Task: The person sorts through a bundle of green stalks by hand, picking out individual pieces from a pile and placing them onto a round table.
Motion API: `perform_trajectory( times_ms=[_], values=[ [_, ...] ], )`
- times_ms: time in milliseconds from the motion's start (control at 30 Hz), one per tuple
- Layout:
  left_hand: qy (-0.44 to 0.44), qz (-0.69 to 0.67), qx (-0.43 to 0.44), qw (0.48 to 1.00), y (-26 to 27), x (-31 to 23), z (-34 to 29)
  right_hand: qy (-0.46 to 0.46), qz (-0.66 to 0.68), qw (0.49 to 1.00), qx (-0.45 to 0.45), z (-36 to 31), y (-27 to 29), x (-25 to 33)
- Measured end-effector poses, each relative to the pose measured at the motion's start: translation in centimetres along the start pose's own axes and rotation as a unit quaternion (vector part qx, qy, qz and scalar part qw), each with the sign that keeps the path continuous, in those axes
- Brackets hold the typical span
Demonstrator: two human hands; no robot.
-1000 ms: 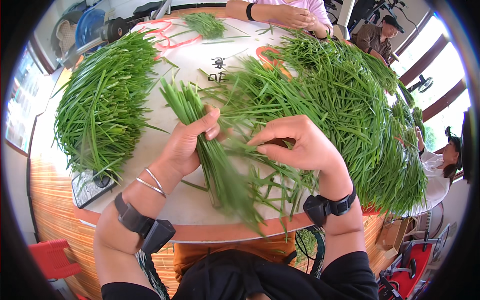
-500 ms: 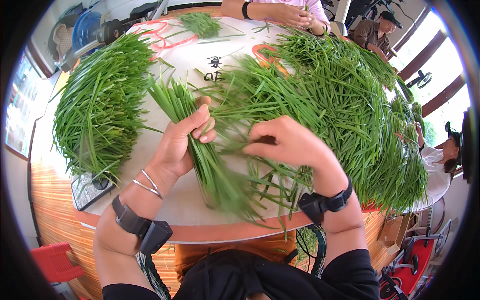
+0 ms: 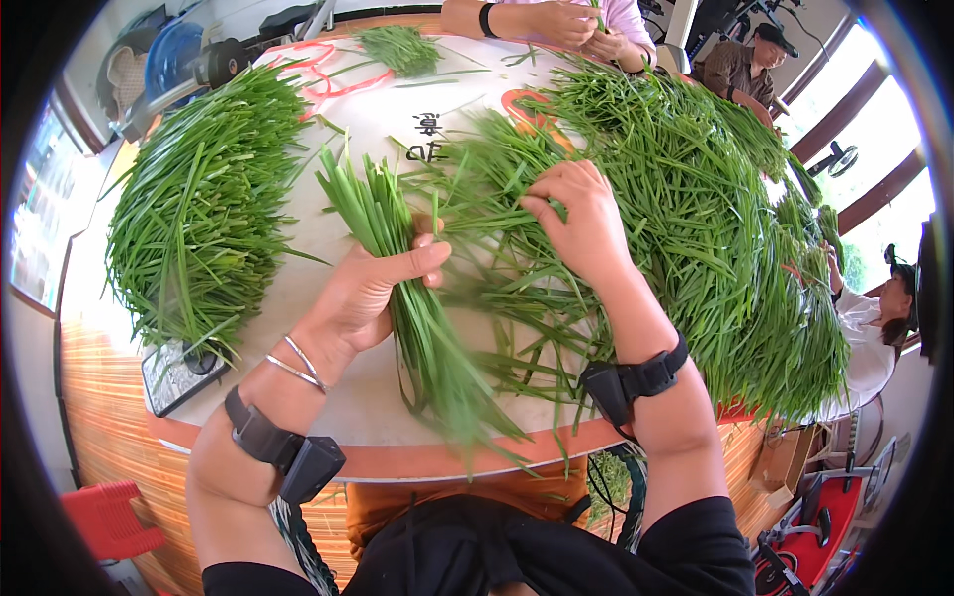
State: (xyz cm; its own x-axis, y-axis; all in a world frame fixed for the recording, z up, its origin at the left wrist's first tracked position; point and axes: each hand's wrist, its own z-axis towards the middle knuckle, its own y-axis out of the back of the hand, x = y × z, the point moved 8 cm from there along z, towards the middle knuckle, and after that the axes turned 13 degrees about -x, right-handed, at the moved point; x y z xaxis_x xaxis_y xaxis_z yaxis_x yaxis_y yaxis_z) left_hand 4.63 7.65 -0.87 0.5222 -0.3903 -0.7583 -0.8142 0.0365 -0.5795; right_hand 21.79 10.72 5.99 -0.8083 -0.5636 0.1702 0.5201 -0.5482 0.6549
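Note:
My left hand [image 3: 383,288] is wrapped round a bunch of garlic chives [image 3: 429,343], which slants from upper left down toward the table's near edge. Its lower ends are blurred. To the right, my right hand [image 3: 581,214] pinches at green blades on the near-left side of the large chive pile [image 3: 686,209]. Its fingertips are bent together, and how many blades they hold is hidden. Loose blades [image 3: 537,348] lie scattered on the table between the bunch and my right forearm.
A neat heap of chives [image 3: 199,199] covers the table's left side, with a dark-rimmed flat object [image 3: 179,377] below it. Red ties [image 3: 323,74] and a small bunch [image 3: 397,50] lie at the back. Co-workers sit across and at right. A red stool [image 3: 114,521] stands lower left.
My right hand has moved up and away, from beside the bunch to the edge of the pile. My left hand and its bunch have shifted slightly right.

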Motion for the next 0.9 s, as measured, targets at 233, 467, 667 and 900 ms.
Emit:
perform_trajectory(
  times_ms=[233,467,667,900],
  values=[
    [0.014,-0.003,-0.041,0.999,0.2,0.1,0.3,-0.303,0.255,0.917,0.05,-1.4,-1.5,-2.7],
    [0.015,-0.042,-0.002,0.999,-0.3,0.2,0.1,-0.014,-0.024,0.995,0.096,-0.9,-1.4,0.4],
    [0.031,0.003,-0.012,0.999,-0.2,0.5,0.3,-0.002,-0.039,0.996,0.086,-1.0,-1.6,0.5],
    [0.026,0.001,-0.029,0.999,0.1,0.3,0.3,-0.031,0.033,0.999,-0.001,-0.3,-0.4,0.0]
  ],
)
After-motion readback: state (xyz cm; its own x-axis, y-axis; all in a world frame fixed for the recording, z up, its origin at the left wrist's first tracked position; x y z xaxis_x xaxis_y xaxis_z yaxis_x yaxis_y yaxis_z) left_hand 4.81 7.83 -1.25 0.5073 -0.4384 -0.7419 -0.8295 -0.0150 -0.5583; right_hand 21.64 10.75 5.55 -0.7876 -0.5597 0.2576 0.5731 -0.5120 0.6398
